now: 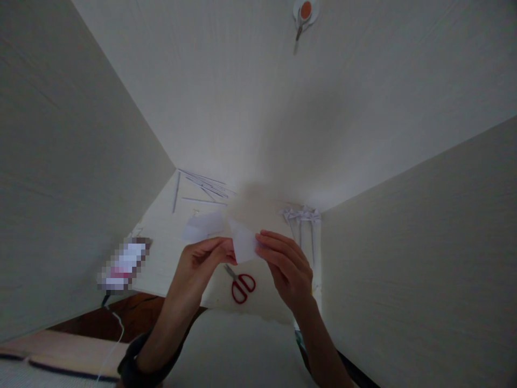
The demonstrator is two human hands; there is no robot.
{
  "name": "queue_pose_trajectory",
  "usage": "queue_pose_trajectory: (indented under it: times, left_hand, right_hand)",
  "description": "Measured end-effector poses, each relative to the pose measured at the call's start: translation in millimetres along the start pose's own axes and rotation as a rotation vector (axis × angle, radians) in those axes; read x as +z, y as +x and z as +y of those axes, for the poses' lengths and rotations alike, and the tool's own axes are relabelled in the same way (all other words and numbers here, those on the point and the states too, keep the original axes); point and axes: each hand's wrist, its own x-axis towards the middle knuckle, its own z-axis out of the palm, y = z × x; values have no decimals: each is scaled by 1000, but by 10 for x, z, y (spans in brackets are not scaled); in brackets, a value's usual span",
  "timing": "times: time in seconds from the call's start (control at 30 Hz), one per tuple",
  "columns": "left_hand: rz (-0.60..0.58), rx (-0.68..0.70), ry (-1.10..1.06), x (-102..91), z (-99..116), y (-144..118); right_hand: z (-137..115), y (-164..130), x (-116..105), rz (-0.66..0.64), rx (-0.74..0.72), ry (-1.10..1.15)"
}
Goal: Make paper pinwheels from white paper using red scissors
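Both of my hands hold one small white piece of paper [243,243] above a white desk [161,258]. My left hand [202,264] pinches its left edge and my right hand [286,264] grips its right edge with the fingers curled over it. Red-handled scissors [241,285] lie on the desk just below the paper, between my hands. A flat white paper sheet [202,225] rests on the desk behind my left hand.
Several thin rolled paper sticks [204,187] lie at the desk's back. More paper sticks with folded tops [302,218] lie at the right. A blurred-out object [123,265] sits at the left edge. White walls close in left, right and behind; an orange hook [305,13] hangs above.
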Motion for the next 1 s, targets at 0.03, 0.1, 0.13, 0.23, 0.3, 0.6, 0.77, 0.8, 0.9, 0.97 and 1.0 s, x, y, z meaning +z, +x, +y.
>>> queue_pose_trajectory:
  times: [0.03, 0.1, 0.13, 0.23, 0.3, 0.6, 0.77, 0.8, 0.9, 0.97, 1.0]
  left_hand:
    - [3, -14, 2, -7, -8, -5]
    - [19, -32, 2, -20, -22, -8]
    - [30, -35, -2, -27, -31, -6]
    - [55, -39, -21, -58, -65, 18]
    - [95, -44, -25, -85, -87, 39]
    - [277, -12, -80, -159, -98, 16]
    - [214, 65, -29, -72, -130, -43]
    - [197, 81, -26, -44, -142, -58]
    - [168, 113, -35, 37, -191, -114]
    - [167, 127, -51, 78, -231, -152]
    - [162, 130, -57, 93, -250, -170]
  right_hand:
    - [-4, -16, 3, -12, -2, -9]
    - [-5, -38, 5, -30, -6, -21]
    - [-4, -41, 6, -32, -7, -25]
    - [-13, -24, 21, -44, 5, -26]
    - [-37, 2, 53, -59, 23, -33]
    - [-119, -118, 355, 275, 891, 508]
    - [-259, -127, 414, -3, 1021, 731]
    - [-293, -104, 417, 4, 1046, 754]
    - [-349, -42, 420, 101, 1142, 779]
    - [-349, -32, 418, 151, 1174, 757]
    - [-343, -35, 416, 171, 1186, 746]
